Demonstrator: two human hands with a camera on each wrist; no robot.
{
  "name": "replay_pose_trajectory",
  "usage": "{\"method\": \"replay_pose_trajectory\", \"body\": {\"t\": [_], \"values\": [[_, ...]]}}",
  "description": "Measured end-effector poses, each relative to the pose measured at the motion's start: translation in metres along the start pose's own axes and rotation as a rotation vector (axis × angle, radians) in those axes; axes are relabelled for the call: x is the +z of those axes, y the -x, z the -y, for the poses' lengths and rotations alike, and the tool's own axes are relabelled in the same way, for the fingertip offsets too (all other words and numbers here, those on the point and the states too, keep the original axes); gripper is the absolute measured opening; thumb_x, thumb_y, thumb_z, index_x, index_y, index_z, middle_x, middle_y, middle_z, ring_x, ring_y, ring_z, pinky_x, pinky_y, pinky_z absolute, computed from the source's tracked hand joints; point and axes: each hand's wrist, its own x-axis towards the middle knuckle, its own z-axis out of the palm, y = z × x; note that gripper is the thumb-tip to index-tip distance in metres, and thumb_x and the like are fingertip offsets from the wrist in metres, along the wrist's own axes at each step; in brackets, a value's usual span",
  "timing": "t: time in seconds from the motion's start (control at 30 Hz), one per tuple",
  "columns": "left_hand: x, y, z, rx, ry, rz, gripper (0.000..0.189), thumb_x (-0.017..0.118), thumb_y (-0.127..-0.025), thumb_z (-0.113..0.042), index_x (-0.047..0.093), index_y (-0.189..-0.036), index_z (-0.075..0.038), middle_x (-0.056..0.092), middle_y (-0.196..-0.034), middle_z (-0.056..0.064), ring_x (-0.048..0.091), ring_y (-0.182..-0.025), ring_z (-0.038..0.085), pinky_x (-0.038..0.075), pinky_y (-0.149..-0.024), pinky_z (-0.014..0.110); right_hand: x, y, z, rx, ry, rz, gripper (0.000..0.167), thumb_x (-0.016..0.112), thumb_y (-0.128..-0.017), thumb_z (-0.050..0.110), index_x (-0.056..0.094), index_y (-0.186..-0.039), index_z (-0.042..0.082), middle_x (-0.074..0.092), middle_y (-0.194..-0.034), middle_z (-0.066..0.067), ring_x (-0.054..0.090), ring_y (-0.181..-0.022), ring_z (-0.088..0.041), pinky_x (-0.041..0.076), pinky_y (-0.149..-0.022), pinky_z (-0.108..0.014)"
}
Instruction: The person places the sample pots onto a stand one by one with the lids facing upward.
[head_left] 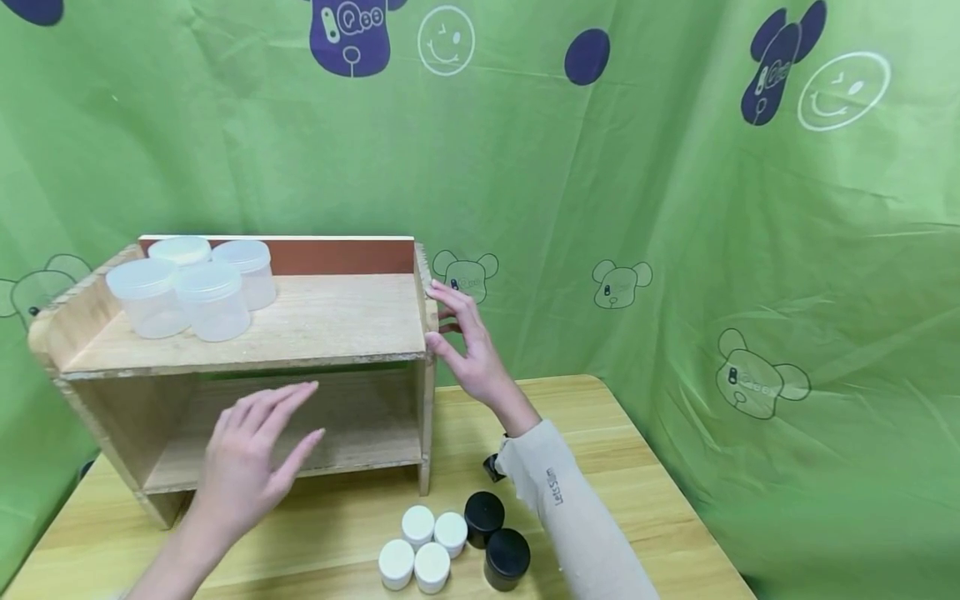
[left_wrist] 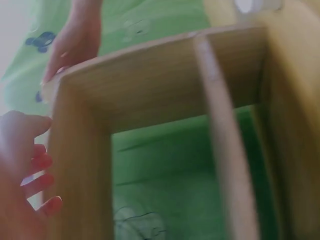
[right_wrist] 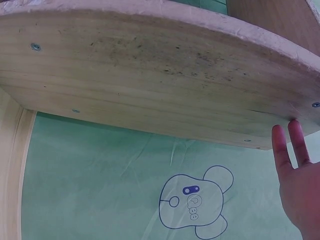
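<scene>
A small two-tier wooden shelf [head_left: 345, 317] stands at the back of the table. My right hand [head_left: 471, 354] is at its right side panel, fingers spread and fingertips touching the outer face. In the right wrist view, two straight fingers [right_wrist: 297, 142] reach the panel [right_wrist: 150, 75]. My left hand [head_left: 243, 458] hovers in front of the shelf's lower tier, fingers extended, thumb apart, holding nothing. The left wrist view shows the left hand [left_wrist: 22, 175] beside the board's edge. Several translucent lidded jars [head_left: 213, 304] cluster on the left of the top tier.
Several small white-lidded jars [head_left: 432, 568] stand on the table [head_left: 600, 467] near its front, beside two black jars [head_left: 507, 557]. A small black object [head_left: 492, 467] lies by the right sleeve. Green printed cloth [head_left: 525, 167] hangs behind and to the right.
</scene>
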Motion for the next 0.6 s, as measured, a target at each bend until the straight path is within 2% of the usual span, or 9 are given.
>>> {"method": "replay_pose_trajectory", "body": {"t": [0.1, 0.2, 0.3, 0.47, 0.6], "values": [[0.009, 0.014, -0.002, -0.003, 0.009, 0.072, 0.059, 0.053, -0.103, -0.053, 0.062, -0.141, -0.009, 0.066, -0.133, 0.009, 0.058, -0.116, 0.031, 0.044, -0.094, 0.047, 0.001, 0.0, 0.0, 0.004, 0.001, 0.0, 0.063, 0.054, -0.105, 0.047, 0.039, -0.155, 0.013, 0.032, -0.166, -0.006, 0.056, -0.117, -0.037, 0.053, -0.103, -0.044], [0.02, 0.028, -0.004, 0.003, 0.021, 0.114, 0.055, 0.068, -0.095, -0.039, 0.062, -0.141, -0.01, 0.066, -0.133, 0.007, 0.058, -0.116, 0.028, 0.045, -0.092, 0.045, 0.0, 0.001, 0.0, 0.008, 0.0, 0.004, 0.059, 0.056, -0.105, 0.039, 0.039, -0.155, 0.014, 0.032, -0.166, -0.005, 0.056, -0.117, -0.037, 0.053, -0.103, -0.044], [0.03, 0.041, -0.006, 0.006, 0.023, 0.16, 0.06, 0.076, -0.086, -0.03, 0.062, -0.142, -0.011, 0.066, -0.133, 0.004, 0.059, -0.117, 0.025, 0.046, -0.093, 0.044, -0.001, 0.002, 0.0, 0.008, -0.002, 0.003, 0.057, 0.059, -0.104, 0.029, 0.039, -0.155, 0.013, 0.032, -0.166, -0.007, 0.056, -0.117, -0.038, 0.053, -0.103, -0.044], [0.043, 0.059, -0.012, 0.002, 0.018, 0.249, 0.061, 0.078, -0.086, -0.031, 0.062, -0.141, -0.011, 0.067, -0.133, 0.003, 0.062, -0.117, 0.023, 0.052, -0.098, 0.049, -0.001, 0.002, 0.0, 0.005, -0.016, -0.003, 0.06, 0.061, -0.099, 0.011, 0.038, -0.154, 0.008, 0.032, -0.165, -0.013, 0.056, -0.117, -0.039, 0.053, -0.101, -0.052], [0.054, 0.075, -0.019, -0.022, 0.026, 0.35, 0.061, 0.078, -0.088, -0.036, 0.061, -0.143, -0.013, 0.068, -0.133, 0.0, 0.064, -0.118, 0.022, 0.054, -0.098, 0.054, 0.0, 0.001, 0.0, 0.007, -0.017, -0.001, 0.061, 0.061, -0.098, 0.008, 0.038, -0.155, 0.008, 0.031, -0.166, -0.012, 0.056, -0.118, -0.038, 0.053, -0.102, -0.051]]}}
